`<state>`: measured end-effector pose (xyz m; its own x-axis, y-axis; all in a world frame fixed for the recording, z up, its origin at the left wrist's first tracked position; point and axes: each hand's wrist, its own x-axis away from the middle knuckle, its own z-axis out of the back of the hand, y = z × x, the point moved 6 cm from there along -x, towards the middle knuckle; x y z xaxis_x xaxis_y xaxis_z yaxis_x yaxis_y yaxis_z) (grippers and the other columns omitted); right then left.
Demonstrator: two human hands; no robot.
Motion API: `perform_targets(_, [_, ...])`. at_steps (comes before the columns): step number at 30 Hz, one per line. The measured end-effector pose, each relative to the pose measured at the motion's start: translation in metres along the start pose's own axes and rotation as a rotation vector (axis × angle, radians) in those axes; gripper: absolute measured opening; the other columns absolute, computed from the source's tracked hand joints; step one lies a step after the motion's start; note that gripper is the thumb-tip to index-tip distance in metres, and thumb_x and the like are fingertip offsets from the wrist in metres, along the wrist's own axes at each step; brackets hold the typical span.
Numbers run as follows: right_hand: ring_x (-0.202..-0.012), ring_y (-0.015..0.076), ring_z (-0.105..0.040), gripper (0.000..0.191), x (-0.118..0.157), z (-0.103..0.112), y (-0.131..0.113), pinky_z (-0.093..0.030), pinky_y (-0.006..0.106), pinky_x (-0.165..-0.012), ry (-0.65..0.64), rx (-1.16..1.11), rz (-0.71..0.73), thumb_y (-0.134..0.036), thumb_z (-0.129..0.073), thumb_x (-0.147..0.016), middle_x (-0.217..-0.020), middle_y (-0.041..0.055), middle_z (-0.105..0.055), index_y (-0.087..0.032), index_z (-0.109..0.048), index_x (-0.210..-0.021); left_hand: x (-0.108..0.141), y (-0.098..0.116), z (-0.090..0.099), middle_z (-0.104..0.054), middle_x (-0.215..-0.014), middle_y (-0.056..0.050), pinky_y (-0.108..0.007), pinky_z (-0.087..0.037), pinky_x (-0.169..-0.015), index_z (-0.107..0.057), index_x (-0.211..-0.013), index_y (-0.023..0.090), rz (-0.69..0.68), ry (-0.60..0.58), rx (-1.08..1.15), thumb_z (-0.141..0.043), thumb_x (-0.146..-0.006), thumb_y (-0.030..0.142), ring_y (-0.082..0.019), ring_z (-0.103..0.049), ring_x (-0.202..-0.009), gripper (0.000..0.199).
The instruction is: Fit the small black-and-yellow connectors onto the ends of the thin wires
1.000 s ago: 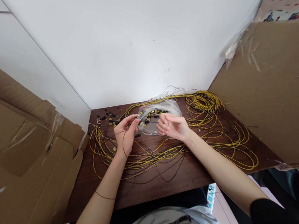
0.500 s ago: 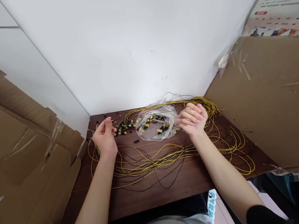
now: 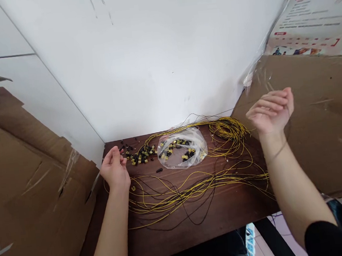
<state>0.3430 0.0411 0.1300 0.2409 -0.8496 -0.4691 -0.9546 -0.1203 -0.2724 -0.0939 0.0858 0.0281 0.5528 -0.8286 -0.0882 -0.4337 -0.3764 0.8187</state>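
Near the table's back left, my left hand [image 3: 114, 166] pinches a small dark piece at its fingertips, beside loose black and yellow connectors [image 3: 143, 154]. Raised in front of the right cardboard, my right hand [image 3: 271, 111] has its fingers curled closed. A thin dark wire runs by that hand and wrist; what lies inside the fingers is hidden. Between the hands, a clear plastic bag [image 3: 183, 148] holds more connectors. A coil of yellow wire [image 3: 228, 130] lies at the back right. Loose yellow and black wires [image 3: 192, 189] stretch across the table's middle.
Cardboard sheets stand at the left [image 3: 26, 180] and right [image 3: 317, 129] of the brown table [image 3: 201, 239]. A white wall [image 3: 157, 56] rises behind it. A printed sheet [image 3: 315, 19] hangs above the right cardboard.
My right hand has moved right and up, away from the bag. My left hand stays near the connectors, still pinched. The camera view has shifted slightly.
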Motion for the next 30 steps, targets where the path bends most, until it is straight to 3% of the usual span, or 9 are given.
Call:
perform_targets(2, [-0.046,0.0021,-0.043,0.034,-0.012,-0.004,-0.037,-0.029,0.014,-0.043,0.18,0.369,0.229,-0.035,-0.041,-0.086,-0.055,-0.0026,-0.057,-0.016,-0.061,-0.069,-0.002,-0.001,0.003,-0.056,-0.062,0.001,-0.015,-0.03,-0.043,-0.063,-0.074,0.011,-0.003,0.018,0.003,-0.08,-0.048,0.03,-0.003,-0.045,-0.052,0.037])
perform_targets(3, [-0.046,-0.0002,-0.044,0.044,-0.016,-0.003,-0.05,-0.026,0.013,-0.045,0.379,0.63,0.273,-0.034,-0.028,-0.09,-0.055,-0.0037,-0.054,-0.014,-0.061,-0.069,-0.003,-0.001,0.004,-0.056,-0.062,0.001,-0.015,-0.03,-0.043,-0.063,-0.074,0.011,-0.01,0.03,-0.002,-0.08,-0.048,0.03,-0.004,-0.045,-0.052,0.037])
perform_targets(5, [-0.051,0.0008,-0.048,0.029,-0.019,-0.004,-0.069,-0.028,0.013,-0.044,0.719,1.086,0.236,-0.028,-0.04,-0.088,-0.06,-0.0039,-0.058,-0.017,-0.062,-0.072,-0.006,-0.002,0.006,-0.056,-0.06,0.001,-0.015,-0.029,-0.042,-0.061,-0.073,0.012,-0.011,0.052,-0.008,-0.081,-0.047,0.03,-0.004,-0.045,-0.052,0.037])
perform_targets(7, [-0.06,0.0067,-0.053,0.012,-0.026,-0.011,-0.076,-0.036,0.017,-0.045,0.818,1.47,0.131,-0.027,-0.057,-0.08,-0.071,0.0007,-0.064,-0.019,-0.065,-0.075,-0.009,-0.005,0.004,-0.054,-0.056,0.002,-0.014,-0.027,-0.04,-0.06,-0.07,0.012,0.046,0.039,-0.002,-0.081,-0.047,0.028,-0.003,-0.043,-0.049,0.035])
perform_targets(10, [-0.071,0.0137,-0.057,0.006,-0.037,-0.015,-0.074,-0.045,0.025,-0.053,0.757,1.832,0.005,-0.026,-0.065,-0.075,-0.083,0.0055,-0.067,-0.022,-0.066,-0.079,-0.012,-0.014,-0.014,-0.052,-0.051,0.003,-0.012,-0.024,-0.038,-0.058,-0.069,0.011,0.219,-0.075,0.016,-0.081,-0.047,0.025,-0.001,-0.038,-0.045,0.035])
perform_targets(14, [-0.074,0.014,-0.06,0.012,-0.052,-0.002,-0.061,-0.048,0.025,-0.054,0.617,1.926,0.028,-0.012,-0.055,-0.078,-0.086,0.0063,-0.066,-0.02,-0.064,-0.08,-0.018,-0.018,-0.041,-0.056,-0.054,0.001,-0.013,-0.027,-0.039,-0.057,-0.069,0.01,0.227,-0.158,0.002,-0.08,-0.05,0.023,-0.002,-0.041,-0.045,0.033])
perform_targets(18, [-0.074,0.0121,-0.061,0.025,-0.062,0.031,-0.063,-0.048,0.021,-0.054,0.757,2.0,0.156,-0.001,-0.038,-0.079,-0.088,0.013,-0.065,-0.009,-0.061,-0.08,-0.032,-0.025,-0.05,-0.059,-0.055,-0.002,-0.015,-0.025,-0.039,-0.055,-0.069,0.01,0.18,-0.068,-0.105,-0.076,-0.054,0.019,-0.003,-0.04,-0.043,0.027])
perform_targets(23, [-0.081,0.0149,-0.063,0.032,-0.063,0.077,-0.067,-0.049,0.02,-0.053,0.794,2.091,0.105,-0.002,-0.04,-0.076,-0.108,0.015,-0.062,-0.008,-0.061,-0.099,-0.048,-0.037,-0.041,-0.062,-0.06,-0.005,-0.016,-0.023,-0.039,-0.052,-0.07,0.011,0.124,-0.003,-0.202,-0.073,-0.056,0.022,-0.002,-0.036,-0.04,0.028])
perform_targets(30, [-0.097,0.0233,-0.061,0.029,-0.053,0.116,-0.051,-0.045,0.03,-0.084,0.752,2.527,-0.463,-0.015,-0.048,-0.078,-0.098,0.0131,-0.068,-0.01,-0.067,-0.1,-0.052,-0.043,-0.038,-0.067,-0.065,-0.01,-0.027,-0.042,-0.052,-0.061,-0.075,0.013,-0.124,-0.144,-0.879,-0.068,-0.058,0.044,-0.018,-0.059,-0.057,0.036])
